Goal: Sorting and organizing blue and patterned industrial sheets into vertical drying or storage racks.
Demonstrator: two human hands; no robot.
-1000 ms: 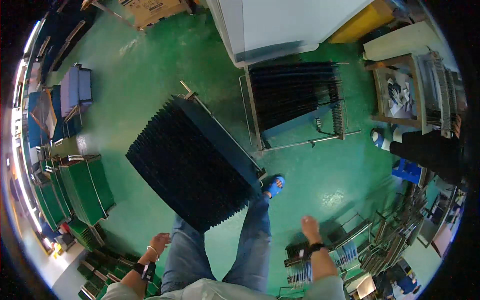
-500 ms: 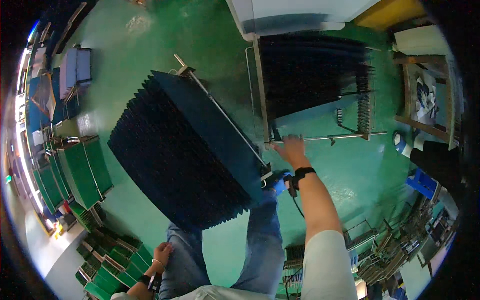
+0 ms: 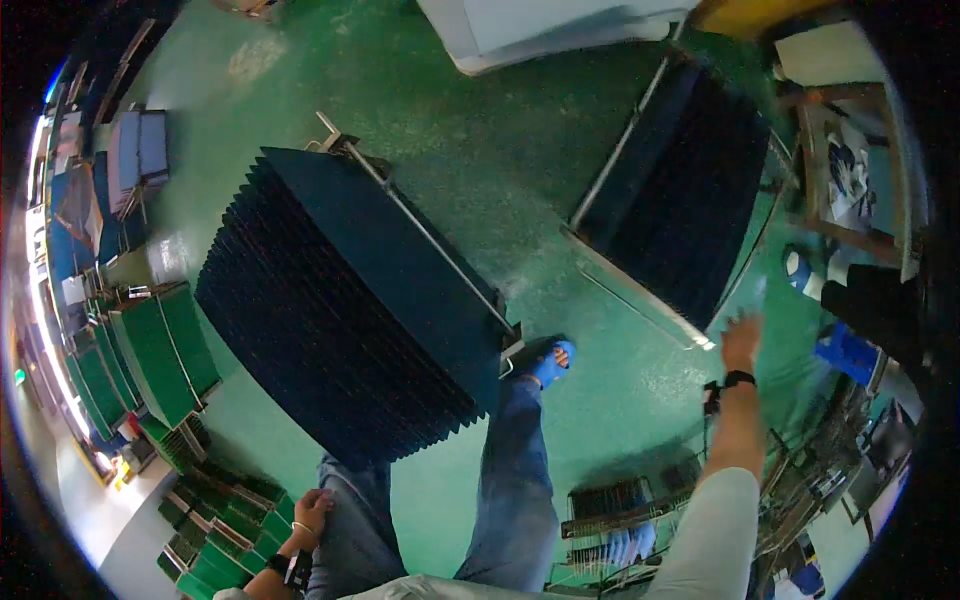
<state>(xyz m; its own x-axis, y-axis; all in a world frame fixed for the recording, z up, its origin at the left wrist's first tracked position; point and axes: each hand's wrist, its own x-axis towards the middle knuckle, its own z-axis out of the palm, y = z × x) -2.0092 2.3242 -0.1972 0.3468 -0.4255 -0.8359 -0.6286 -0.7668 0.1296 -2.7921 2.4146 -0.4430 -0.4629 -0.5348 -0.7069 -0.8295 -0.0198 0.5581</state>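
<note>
A rack (image 3: 690, 190) of upright dark sheets in a metal frame stands on the floor at the right, set at a slant. My right hand (image 3: 742, 342) is by its near right corner, fingers spread and nothing held; whether the fingertips touch the frame I cannot tell. My left hand (image 3: 313, 510) rests against my left thigh, its fingers loosely bent on the jeans, holding nothing. Before my legs stands a larger rack (image 3: 350, 300) packed with dark blue-black sheets, a metal bar along its right side. Neither hand touches it.
My foot in a blue sandal (image 3: 553, 362) is close to the larger rack's near corner. Green sheet stacks (image 3: 165, 350) stand at the left. A wooden-framed cart (image 3: 850, 180) and a blue bin (image 3: 845, 355) are at the right. White equipment (image 3: 550, 30) stands at the back.
The right-hand rack has swung round and shifted right, away from the larger rack. My right hand has moved right with its near corner. My left hand stays at my thigh.
</note>
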